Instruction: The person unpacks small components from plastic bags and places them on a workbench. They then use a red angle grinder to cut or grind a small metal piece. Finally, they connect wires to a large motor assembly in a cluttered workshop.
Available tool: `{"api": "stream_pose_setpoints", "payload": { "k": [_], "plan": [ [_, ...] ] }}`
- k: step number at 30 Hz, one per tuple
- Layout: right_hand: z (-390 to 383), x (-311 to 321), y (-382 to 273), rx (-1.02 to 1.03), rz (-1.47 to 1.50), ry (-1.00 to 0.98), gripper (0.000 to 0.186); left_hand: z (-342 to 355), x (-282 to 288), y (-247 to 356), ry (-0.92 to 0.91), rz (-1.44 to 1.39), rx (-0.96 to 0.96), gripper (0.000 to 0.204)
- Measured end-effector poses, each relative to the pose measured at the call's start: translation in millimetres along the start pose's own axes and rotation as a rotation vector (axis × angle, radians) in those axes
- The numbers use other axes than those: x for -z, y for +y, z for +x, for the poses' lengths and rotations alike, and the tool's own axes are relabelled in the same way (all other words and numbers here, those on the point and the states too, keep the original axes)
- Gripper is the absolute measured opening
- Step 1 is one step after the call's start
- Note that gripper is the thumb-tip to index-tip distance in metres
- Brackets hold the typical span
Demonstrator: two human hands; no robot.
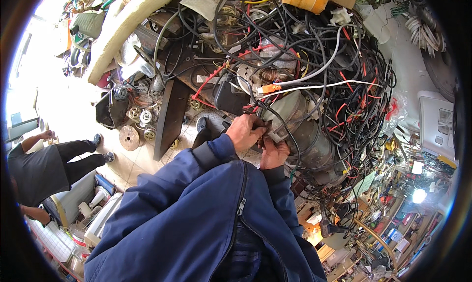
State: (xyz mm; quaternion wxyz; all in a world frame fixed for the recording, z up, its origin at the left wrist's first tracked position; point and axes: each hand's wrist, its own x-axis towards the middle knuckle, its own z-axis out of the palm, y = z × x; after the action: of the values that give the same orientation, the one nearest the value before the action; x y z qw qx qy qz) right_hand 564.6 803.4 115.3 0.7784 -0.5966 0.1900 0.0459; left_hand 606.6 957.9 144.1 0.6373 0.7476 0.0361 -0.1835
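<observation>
At the near edge of a heap of tangled cables, my two hands meet close together. My left hand [245, 132] is closed, thumb and fingers pinched at a small part I cannot make out. Just to its right, my right hand [274, 153] is closed too, its fingertips at the same spot. Right beyond them lies a grey rounded housing [289, 110], with a black cable [278, 116] running over it. A grey cable with an orange plug end [269, 89] stretches above the hands. A motor with copper windings [270, 75] sits farther back.
Black, red and white cables [339, 105] spread across the right of the heap. A dark board [170, 117] and a round wooden disc [129, 138] stand at the left. Another person [44, 166] is at the far left. Tools and shelves [393, 233] fill the lower right.
</observation>
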Motion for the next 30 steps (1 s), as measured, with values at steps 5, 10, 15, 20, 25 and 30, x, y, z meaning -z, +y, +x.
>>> {"api": "stream_pose_setpoints", "payload": {
  "k": [5,10,15,20,25,30],
  "plan": [
    [-1.3,-6.8,-7.8,-0.001,-0.017,0.015,0.021,-0.9,-0.9,-0.7,0.010,-0.017,-0.022,0.022],
    [-1.8,-4.9,-4.9,0.017,-0.067,0.031,0.016,9.4,-4.9,-21.6,0.004,0.055,-0.003,0.021],
    [0.5,-1.8,0.6,0.020,-0.030,0.034,0.017,1.6,0.6,-2.5,-0.013,-0.007,-0.026,0.021],
    [0.8,-1.2,0.1,0.016,-0.086,0.050,0.018,6.2,-1.6,-11.9,-0.016,0.033,0.023,0.020],
    [-0.1,-3.3,-3.3,-0.010,-0.090,0.040,0.016,6.1,0.2,-8.1,-0.017,0.021,-0.010,0.020],
    [-0.6,-3.8,-5.4,-0.019,-0.094,0.058,0.015,3.8,-0.2,-4.7,-0.012,-0.038,-0.042,0.020]
  ]
}}
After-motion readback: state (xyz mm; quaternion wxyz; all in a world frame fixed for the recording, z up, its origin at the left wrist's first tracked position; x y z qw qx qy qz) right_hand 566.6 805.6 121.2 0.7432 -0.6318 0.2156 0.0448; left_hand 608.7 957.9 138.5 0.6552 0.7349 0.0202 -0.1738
